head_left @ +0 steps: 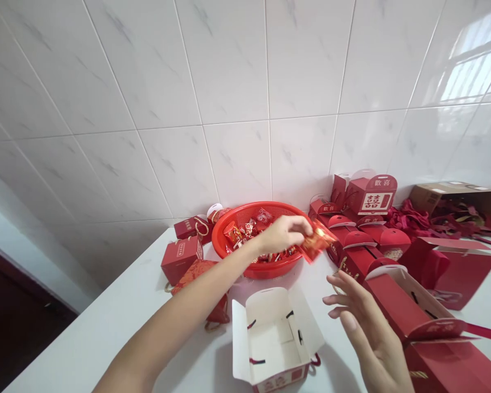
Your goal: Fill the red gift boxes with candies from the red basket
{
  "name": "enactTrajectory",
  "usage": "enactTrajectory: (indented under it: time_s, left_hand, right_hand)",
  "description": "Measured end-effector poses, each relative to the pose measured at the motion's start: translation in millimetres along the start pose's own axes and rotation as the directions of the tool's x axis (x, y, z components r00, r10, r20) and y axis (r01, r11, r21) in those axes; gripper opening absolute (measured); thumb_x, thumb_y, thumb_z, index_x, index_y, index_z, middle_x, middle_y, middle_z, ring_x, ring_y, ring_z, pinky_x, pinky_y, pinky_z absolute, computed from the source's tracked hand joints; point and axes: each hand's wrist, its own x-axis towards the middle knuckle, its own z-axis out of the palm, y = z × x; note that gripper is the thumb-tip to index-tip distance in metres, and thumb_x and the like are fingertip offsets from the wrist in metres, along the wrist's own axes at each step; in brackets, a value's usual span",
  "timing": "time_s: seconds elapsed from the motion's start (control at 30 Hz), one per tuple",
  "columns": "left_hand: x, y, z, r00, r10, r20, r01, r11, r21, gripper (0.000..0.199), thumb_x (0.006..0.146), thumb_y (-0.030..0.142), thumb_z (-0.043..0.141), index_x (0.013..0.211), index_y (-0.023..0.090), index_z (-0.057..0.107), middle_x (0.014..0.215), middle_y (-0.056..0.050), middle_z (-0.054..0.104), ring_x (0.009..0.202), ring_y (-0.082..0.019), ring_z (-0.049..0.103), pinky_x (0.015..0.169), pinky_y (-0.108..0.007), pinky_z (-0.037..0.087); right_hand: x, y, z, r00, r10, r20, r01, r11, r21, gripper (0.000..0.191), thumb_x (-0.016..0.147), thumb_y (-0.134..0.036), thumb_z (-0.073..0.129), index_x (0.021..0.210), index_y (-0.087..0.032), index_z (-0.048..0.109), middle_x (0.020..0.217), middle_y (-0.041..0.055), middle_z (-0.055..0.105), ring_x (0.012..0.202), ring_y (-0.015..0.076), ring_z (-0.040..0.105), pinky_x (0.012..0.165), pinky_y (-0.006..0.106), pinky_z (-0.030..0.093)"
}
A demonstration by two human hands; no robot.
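Above the right side of a red plastic basket (225, 255), my left hand (287, 236) grips a shiny red-and-gold candy packet (319, 240), which is slightly blurred. Wrapped candies (245, 232) lie in the basket, partly behind my forearm. In front of the basket stands a gift box (270, 333), its white flaps spread and its inside bare apart from dark ribbon ends. My right hand (366, 322) hovers to the right of this box, fingers apart and holding nothing.
Many red gift boxes (372, 199) crowd the table's right side, close to my right hand. Several more red boxes (182, 256) sit left of the basket. A cardboard box (458, 196) with dark red ribbons (413, 221) lies at the back right. A tiled wall (237, 164) borders the table.
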Motion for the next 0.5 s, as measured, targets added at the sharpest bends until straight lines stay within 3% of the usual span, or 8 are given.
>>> enactTrajectory:
  time_s: [0.07,0.13,0.27,0.33,0.37,0.43,0.5]
  left_hand:
    - [-16,20,22.0,0.978,0.08,0.191,-0.064,0.994,-0.092,0.027,0.069,0.005,0.052,0.09,0.016,0.066,0.093,-0.003,0.07,0.081,-0.014,0.065,0.078,-0.025,0.052]
    - [-27,35,37.2,0.939,0.105,0.329,-0.093,0.994,-0.052,0.03,0.071,0.004,0.054,0.093,0.018,0.069,0.088,-0.001,0.069,0.081,-0.014,0.065,0.078,-0.026,0.053]
    - [-20,37,36.7,0.883,0.134,0.449,-0.136,0.99,-0.027,0.033,0.078,0.005,0.057,0.103,0.021,0.071,0.095,-0.001,0.072,0.087,-0.014,0.069,0.085,-0.028,0.054]
    - [-3,24,22.6,0.919,0.13,0.373,-0.123,0.992,-0.042,0.03,0.083,0.01,0.057,0.11,0.017,0.071,0.105,-0.006,0.074,0.092,-0.017,0.071,0.086,-0.03,0.056]
    - [7,15,13.6,0.953,0.112,0.281,-0.12,0.993,0.012,0.03,0.084,0.011,0.057,0.111,0.014,0.071,0.108,-0.008,0.074,0.093,-0.017,0.071,0.087,-0.03,0.056]
    - [26,-6,-5.1,0.997,0.007,0.071,-0.027,0.958,0.286,0.035,0.085,0.008,0.05,0.113,0.012,0.071,0.11,-0.01,0.075,0.1,-0.018,0.07,0.092,-0.029,0.054]
    - [39,-28,-21.2,0.973,-0.225,0.048,0.151,0.781,0.606,0.033,0.086,0.014,0.055,0.113,0.018,0.074,0.114,-0.005,0.075,0.105,-0.017,0.069,0.096,-0.026,0.051]
  right_hand:
    - [0,-1,-1,0.996,0.088,0.003,-0.088,0.993,0.081,0.04,0.102,-0.044,0.052,0.137,-0.025,0.057,0.112,0.0079,0.077,0.081,0.0164,0.076,0.073,0.023,0.063]
    - [-1,-1,-2,0.981,0.194,-0.001,-0.193,0.974,0.121,0.036,0.102,-0.048,0.051,0.124,-0.022,0.065,0.091,0.0056,0.079,0.075,0.0176,0.076,0.072,0.025,0.063]
    - [2,1,-3,0.955,0.291,-0.055,-0.272,0.935,0.225,0.036,0.098,-0.051,0.057,0.099,-0.019,0.071,0.074,0.0062,0.078,0.069,0.0197,0.076,0.07,0.026,0.064]
    - [3,0,-3,0.956,0.285,-0.074,-0.259,0.932,0.252,0.036,0.097,-0.052,0.059,0.095,-0.018,0.072,0.073,0.0068,0.078,0.066,0.0188,0.075,0.067,0.025,0.063]
    - [3,-1,-2,0.955,0.283,-0.086,-0.254,0.935,0.247,0.036,0.097,-0.051,0.059,0.094,-0.018,0.073,0.074,0.0066,0.078,0.066,0.0178,0.074,0.068,0.024,0.062]
    - [2,-2,-2,0.959,0.267,-0.096,-0.244,0.949,0.202,0.034,0.097,-0.05,0.059,0.097,-0.02,0.074,0.076,0.0054,0.077,0.067,0.016,0.072,0.07,0.022,0.061]
    - [-1,-2,-3,0.967,0.24,-0.084,-0.227,0.964,0.138,0.031,0.097,-0.048,0.059,0.097,-0.021,0.074,0.077,0.0044,0.077,0.068,0.0157,0.071,0.07,0.022,0.06]
